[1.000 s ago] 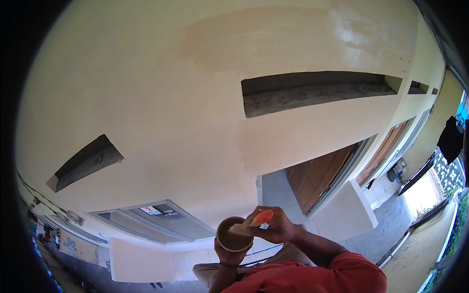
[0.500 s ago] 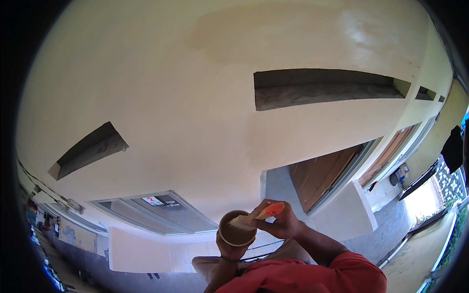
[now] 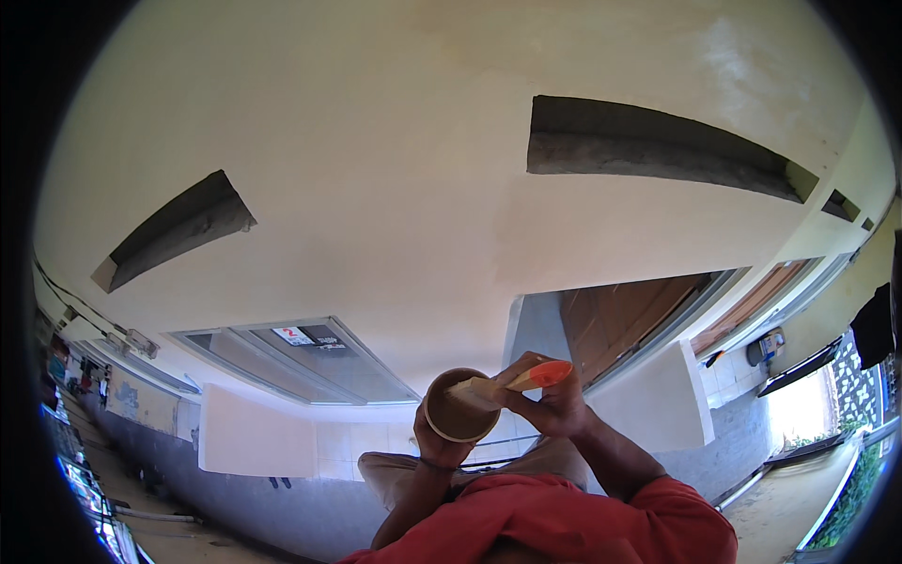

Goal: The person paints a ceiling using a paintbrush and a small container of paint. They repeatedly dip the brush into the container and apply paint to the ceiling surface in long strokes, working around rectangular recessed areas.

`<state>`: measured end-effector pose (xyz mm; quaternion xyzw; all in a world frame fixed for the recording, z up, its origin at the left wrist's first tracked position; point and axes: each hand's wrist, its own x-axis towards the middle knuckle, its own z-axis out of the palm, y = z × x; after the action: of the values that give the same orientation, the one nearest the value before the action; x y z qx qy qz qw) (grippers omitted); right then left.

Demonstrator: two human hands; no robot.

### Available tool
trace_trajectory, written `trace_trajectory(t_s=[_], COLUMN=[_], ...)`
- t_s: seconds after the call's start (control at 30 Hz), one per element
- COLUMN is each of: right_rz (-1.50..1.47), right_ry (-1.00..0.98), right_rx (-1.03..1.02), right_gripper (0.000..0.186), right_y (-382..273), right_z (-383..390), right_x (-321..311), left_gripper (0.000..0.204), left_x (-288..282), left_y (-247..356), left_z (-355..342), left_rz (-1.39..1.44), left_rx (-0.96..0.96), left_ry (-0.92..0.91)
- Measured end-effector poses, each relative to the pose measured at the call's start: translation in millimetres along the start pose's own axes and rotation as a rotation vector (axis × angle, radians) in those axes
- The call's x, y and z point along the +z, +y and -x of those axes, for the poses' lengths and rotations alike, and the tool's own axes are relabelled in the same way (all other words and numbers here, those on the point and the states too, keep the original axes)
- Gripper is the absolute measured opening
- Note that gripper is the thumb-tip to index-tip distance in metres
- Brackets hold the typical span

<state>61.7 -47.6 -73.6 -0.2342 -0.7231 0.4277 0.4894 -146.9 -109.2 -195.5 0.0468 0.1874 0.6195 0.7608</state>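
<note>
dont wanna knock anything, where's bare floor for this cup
Grey floor looks bare at right, between the low white wall and cream parapet, and at lower left, below the other white wall, apart from two small dark items. Crowded: around the cup, left hand, paintbrush and right hand.

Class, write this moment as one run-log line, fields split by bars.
left hand: holds cup | right hand: grips brush | bristles: at cup mouth | ahead: wall, window, door
</note>
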Motion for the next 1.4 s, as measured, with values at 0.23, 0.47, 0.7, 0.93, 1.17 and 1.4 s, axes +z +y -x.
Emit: trace_trajectory(t_s=[0.23, 0.47, 0.7, 0.93, 1.17, 1.4], right_rz=[-0.028, -0.435, -0.582, -0.787, -1.04, -1.115], right_ry=[0.042, 0.249, 0.337, 0.49, 0.59, 0.508], right_rx=[-0.002, 0.204, 0.267, 0.421, 0.625, 0.665], right_gripper=[0.012, 0.026, 0.015, 0.02, 0.031, 0.032], right_y=[-1.6, 6.6, 14.9, 35.3, 47.8, 56.4], right_z=[-1.2, 5.7, 8.4, 15.1, 25.4, 30.8], right_x=[-1.3, -2.6, 4.1, 13.3, 16.1, 21.3], left_gripper=[0.067, 0.069, 0.074, 0.062, 0.069, 0.073], left_x=[-5.1, -1.5, -22.0, -34.2, -18.2, -38.6], left_y=[2.1, 2.2, -0.3, 2.5, 0.2, -2.2], left_z=[0.6, -0.2, -4.3, -7.0, -6.6, -15.7], left_rz=[0.051, 0.047, 0.167, 0.19, 0.156, 0.152], left_rx=[-0.009, 0.014, -0.039, -0.052, -0.049, -0.051], left_ry=[-0.093, -0.009, -0.079, -0.279, -0.064, -0.08])
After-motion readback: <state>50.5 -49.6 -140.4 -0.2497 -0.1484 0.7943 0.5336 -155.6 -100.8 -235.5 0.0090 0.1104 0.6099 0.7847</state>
